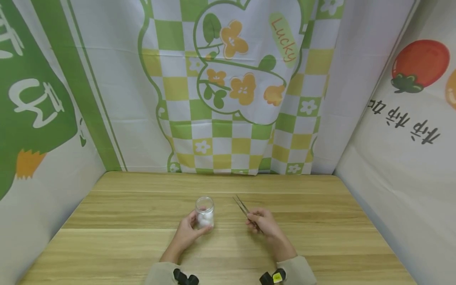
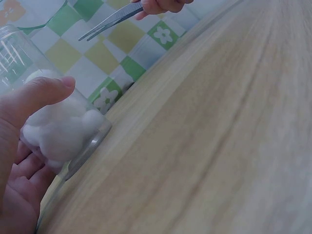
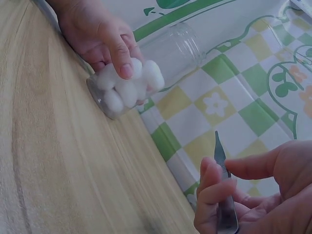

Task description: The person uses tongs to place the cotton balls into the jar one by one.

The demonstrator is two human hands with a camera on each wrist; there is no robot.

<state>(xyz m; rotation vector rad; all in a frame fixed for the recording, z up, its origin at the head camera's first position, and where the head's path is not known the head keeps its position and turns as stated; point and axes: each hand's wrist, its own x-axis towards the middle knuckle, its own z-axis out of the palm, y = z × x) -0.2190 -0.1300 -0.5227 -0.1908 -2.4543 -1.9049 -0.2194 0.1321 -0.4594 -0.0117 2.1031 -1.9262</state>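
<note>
A clear jar (image 1: 205, 209) stands on the wooden table with its mouth uncovered. White cotton balls (image 3: 127, 85) fill its lower part. My left hand (image 1: 189, 231) grips the jar from the left, thumb across the near side and fingers behind. To the right, my right hand (image 1: 263, 223) pinches metal tweezers (image 1: 241, 205) between thumb and fingers. Their two tips stand slightly apart, point up and to the left, and hold nothing. In the left wrist view the tweezers (image 2: 111, 20) appear beyond the jar (image 2: 61, 117), apart from it.
The wooden table (image 1: 124, 206) reaches back to a hanging cloth (image 1: 235, 150) with green and yellow checks. Printed cloths also hang along the left side (image 1: 46, 221) and the right side (image 1: 392, 178). Dark straps with small devices sit on both sleeves.
</note>
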